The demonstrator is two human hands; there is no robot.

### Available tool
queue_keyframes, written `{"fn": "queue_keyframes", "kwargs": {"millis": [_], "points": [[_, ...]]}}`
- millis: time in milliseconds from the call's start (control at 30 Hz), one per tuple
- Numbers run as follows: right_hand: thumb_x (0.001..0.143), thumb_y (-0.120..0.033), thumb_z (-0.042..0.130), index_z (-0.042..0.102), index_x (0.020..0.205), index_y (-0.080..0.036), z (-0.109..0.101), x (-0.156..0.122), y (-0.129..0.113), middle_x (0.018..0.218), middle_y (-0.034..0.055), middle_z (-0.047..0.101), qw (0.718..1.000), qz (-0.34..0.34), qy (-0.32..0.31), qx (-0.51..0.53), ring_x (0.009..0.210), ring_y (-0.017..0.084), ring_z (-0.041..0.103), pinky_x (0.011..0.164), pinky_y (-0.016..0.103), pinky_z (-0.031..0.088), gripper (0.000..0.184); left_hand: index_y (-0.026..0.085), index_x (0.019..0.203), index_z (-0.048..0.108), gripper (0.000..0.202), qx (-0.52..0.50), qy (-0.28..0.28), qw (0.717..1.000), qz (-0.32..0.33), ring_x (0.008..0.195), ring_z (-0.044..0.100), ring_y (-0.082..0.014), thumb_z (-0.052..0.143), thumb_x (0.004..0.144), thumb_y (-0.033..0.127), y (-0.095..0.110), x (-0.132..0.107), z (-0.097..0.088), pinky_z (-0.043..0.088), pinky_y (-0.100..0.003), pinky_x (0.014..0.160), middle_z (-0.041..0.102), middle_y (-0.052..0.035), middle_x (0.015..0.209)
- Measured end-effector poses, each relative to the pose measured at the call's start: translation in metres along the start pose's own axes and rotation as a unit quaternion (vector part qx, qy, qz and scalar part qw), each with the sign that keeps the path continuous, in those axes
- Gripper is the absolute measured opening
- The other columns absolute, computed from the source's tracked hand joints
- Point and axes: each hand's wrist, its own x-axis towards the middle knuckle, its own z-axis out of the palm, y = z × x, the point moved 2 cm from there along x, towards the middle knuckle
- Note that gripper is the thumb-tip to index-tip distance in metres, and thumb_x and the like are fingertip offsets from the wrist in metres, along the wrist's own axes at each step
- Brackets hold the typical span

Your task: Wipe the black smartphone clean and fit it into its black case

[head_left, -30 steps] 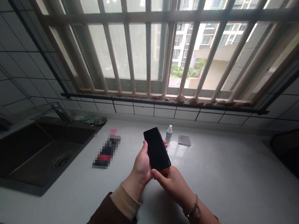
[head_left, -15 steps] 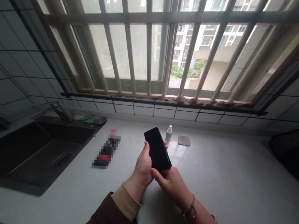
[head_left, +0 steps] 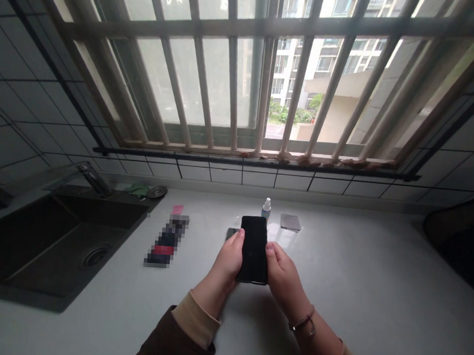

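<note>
A black smartphone is held upright over the counter, its dark screen facing me. My left hand grips its left edge, thumb along the side and the other fingers hidden behind. On the opposite edge, my right hand is closed with its thumb at the rim. Partly covered by the phone and my left thumb, a dark flat item lies on the counter; its kind cannot be made out. Just behind the phone stands a small white-capped bottle, its lower part hidden.
A folded grey cloth lies right of the bottle. To the left are a pink slip and a pixelated dark item with a red band. A dark sink with a faucet fills the left side. Behind is a barred window.
The phone has turned from a slant to nearly straight and come slightly lower. My right hand has shifted from its bottom corner to the right edge. The flat dark item now shows behind.
</note>
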Motion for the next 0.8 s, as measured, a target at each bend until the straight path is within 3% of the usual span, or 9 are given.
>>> {"fn": "queue_keyframes", "kwargs": {"millis": [133,233,300,400,467,533,633,800], "points": [[0.107,-0.066,0.037,0.063,0.094,-0.022,-0.007,0.006,0.003,0.084,0.0032,0.069,0.999,0.027,-0.003,0.022,0.078,0.022,0.063,0.068,0.029,0.046,0.053,0.016,0.107,0.075,0.046,0.043,-0.056,0.998,-0.002,0.087,0.073,-0.0255,0.064,0.098,0.060,-0.005,0.002,-0.001,0.057,-0.036,0.087,0.077,-0.0087,0.086],[0.110,-0.058,0.032,0.067,0.095,-0.021,-0.021,0.016,0.007,0.087,0.0040,0.073,0.996,0.038,-0.013,-0.075,0.081,0.022,0.067,0.068,0.028,0.044,0.053,0.021,0.094,0.075,0.045,0.200,-0.044,0.976,0.068,0.073,0.067,-0.0241,0.061,0.098,0.064,0.007,0.005,-0.008,0.054,-0.035,0.079,0.068,-0.0043,0.070],[0.111,-0.050,0.032,0.068,0.094,-0.021,-0.032,0.022,0.010,0.088,0.0055,0.075,0.985,0.046,-0.006,-0.165,0.082,0.022,0.068,0.069,0.028,0.043,0.049,0.024,0.091,0.075,0.034,0.324,0.001,0.933,0.156,0.078,0.066,-0.0251,0.065,0.097,0.056,0.020,0.005,-0.014,0.051,-0.036,0.084,0.069,-0.0057,0.077],[0.111,-0.041,0.037,0.069,0.089,-0.019,-0.041,0.028,0.017,0.087,0.0088,0.075,0.973,0.063,0.001,-0.222,0.082,0.023,0.068,0.070,0.030,0.039,0.044,0.023,0.098,0.073,0.022,0.501,0.072,0.826,0.248,0.100,0.065,-0.0301,0.064,0.098,0.042,0.032,0.004,-0.019,0.046,-0.040,0.098,0.071,-0.0115,0.101],[0.111,-0.037,0.037,0.069,0.089,-0.018,-0.043,0.030,0.020,0.089,0.0110,0.076,0.966,0.072,0.000,-0.250,0.084,0.024,0.068,0.070,0.030,0.039,0.043,0.019,0.110,0.072,0.026,0.598,0.096,0.757,0.246,0.111,0.061,-0.0334,0.064,0.097,0.041,0.031,0.005,-0.021,0.043,-0.042,0.104,0.068,-0.0153,0.112],[0.112,-0.033,0.037,0.071,0.091,-0.017,-0.042,0.030,0.022,0.094,0.0128,0.078,0.959,0.079,-0.005,-0.272,0.088,0.024,0.070,0.072,0.030,0.039,0.042,0.016,0.122,0.068,0.041,0.655,0.103,0.716,0.218,0.118,0.058,-0.0365,0.069,0.094,0.045,0.024,0.005,-0.021,0.042,-0.044,0.106,0.065,-0.0184,0.120],[0.113,-0.031,0.037,0.072,0.094,-0.017,-0.041,0.030,0.023,0.098,0.0132,0.079,0.950,0.089,-0.014,-0.300,0.091,0.023,0.072,0.073,0.029,0.040,0.042,0.016,0.133,0.061,0.062,0.685,0.106,0.699,0.178,0.123,0.055,-0.0393,0.078,0.086,0.052,0.013,0.007,-0.020,0.041,-0.044,0.106,0.060,-0.0199,0.128],[0.114,-0.030,0.038,0.074,0.096,-0.016,-0.041,0.032,0.026,0.100,0.0133,0.081,0.933,0.099,-0.016,-0.345,0.091,0.023,0.074,0.074,0.030,0.041,0.042,0.015,0.147,0.048,0.084,0.694,0.113,0.696,0.146,0.128,0.052,-0.0396,0.085,0.079,0.047,0.008,0.009,-0.019,0.038,-0.042,0.109,0.055,-0.0207,0.134]]}}
